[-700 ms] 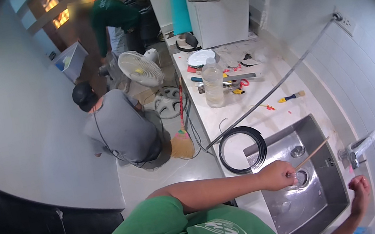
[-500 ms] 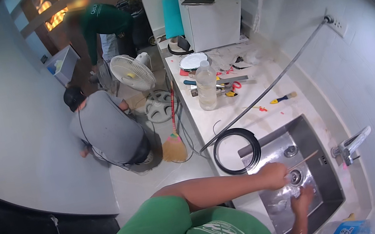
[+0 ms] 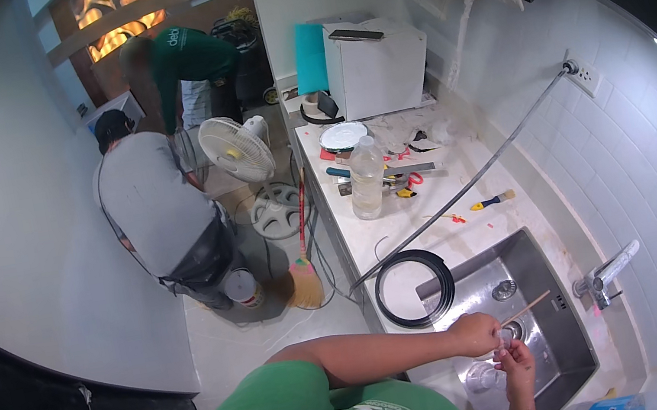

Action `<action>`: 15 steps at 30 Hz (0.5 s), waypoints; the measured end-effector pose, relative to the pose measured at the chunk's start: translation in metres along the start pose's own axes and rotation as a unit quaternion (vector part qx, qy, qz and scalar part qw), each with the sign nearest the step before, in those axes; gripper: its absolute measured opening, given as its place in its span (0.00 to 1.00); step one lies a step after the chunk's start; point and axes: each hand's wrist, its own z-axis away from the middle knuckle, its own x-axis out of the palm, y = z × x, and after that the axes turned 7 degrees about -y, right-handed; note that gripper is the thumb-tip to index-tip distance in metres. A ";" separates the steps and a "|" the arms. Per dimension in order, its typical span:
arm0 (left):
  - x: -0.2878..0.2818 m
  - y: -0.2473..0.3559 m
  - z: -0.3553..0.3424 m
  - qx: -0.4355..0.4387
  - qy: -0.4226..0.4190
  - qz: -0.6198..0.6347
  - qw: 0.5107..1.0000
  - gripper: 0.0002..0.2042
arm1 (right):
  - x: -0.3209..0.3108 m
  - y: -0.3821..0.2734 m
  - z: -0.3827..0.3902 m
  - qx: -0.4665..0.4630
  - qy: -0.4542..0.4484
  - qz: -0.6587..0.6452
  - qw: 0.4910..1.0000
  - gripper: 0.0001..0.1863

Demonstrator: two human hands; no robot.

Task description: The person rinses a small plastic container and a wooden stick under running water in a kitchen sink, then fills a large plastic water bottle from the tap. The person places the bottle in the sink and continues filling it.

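Over the steel sink (image 3: 563,365), my left hand (image 3: 474,334) is closed in a fist, palm side hidden. A thin light-brown stick (image 3: 529,307) juts out of it toward the faucet side. Close below, my right hand (image 3: 516,363) has its fingertips pinched on a small clear plastic piece (image 3: 505,338) that lies against the left fist; its exact shape is too small to tell. Under the hands, a clear plastic container (image 3: 482,375) rests in the sink, beside the drain.
A coiled black hose (image 3: 386,296) lies at the sink's left edge; a grey pipe (image 3: 466,189) slants across the counter to the wall. A faucet (image 3: 609,276), paintbrush (image 3: 492,200) and clear bottle (image 3: 367,179) stand nearby. Two people, a fan (image 3: 238,151) and a broom (image 3: 305,284) are at left.
My right hand has risen to the left fist, and its fingers have closed on the clear piece. The view has shifted slightly. The person in grey has moved left, uncovering a white bucket.
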 end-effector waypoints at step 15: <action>-0.020 -0.012 0.020 0.004 -0.002 0.059 0.998 0.12 | -0.044 0.025 -0.013 -0.007 0.051 0.276 0.960 0.09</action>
